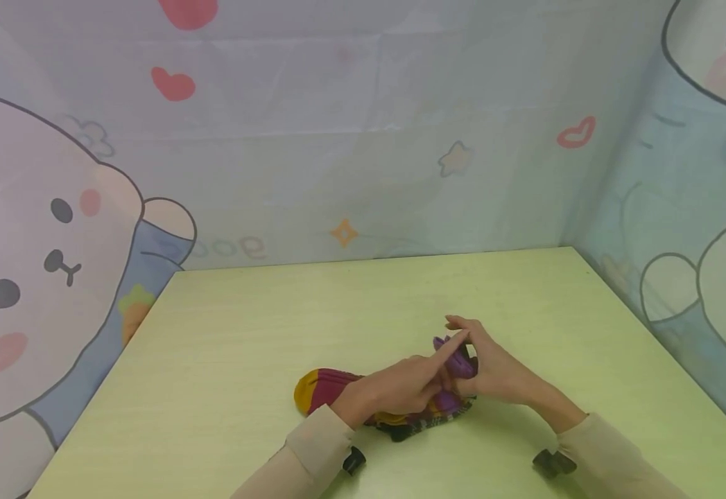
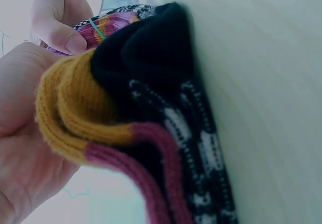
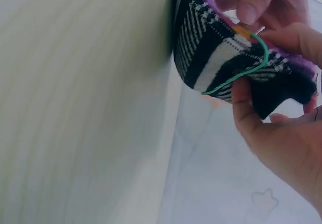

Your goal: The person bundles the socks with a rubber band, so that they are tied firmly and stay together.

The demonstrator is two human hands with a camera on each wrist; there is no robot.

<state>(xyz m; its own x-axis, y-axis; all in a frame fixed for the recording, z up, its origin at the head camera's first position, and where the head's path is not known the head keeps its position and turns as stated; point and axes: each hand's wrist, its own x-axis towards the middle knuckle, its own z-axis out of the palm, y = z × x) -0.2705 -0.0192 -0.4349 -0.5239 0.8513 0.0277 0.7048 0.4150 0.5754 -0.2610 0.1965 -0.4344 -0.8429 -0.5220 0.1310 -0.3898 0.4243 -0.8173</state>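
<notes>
A bundle of layered knit socks lies on the table, with maroon and mustard parts toward the left and purple ends at the hands. Black-and-white patterned socks form the underside. Across this end runs a thin green band. My left hand reaches over the bundle and grips it near the purple end, index finger stretched toward the right hand. From the right, my right hand pinches the same end between thumb and fingers. In the left wrist view, folded mustard and black parts hang beside the left palm.
The pale yellow-green table extends around the socks on all sides. Behind it hangs a cartoon-printed cloth, which also covers both sides. Small black devices sit at both wrists.
</notes>
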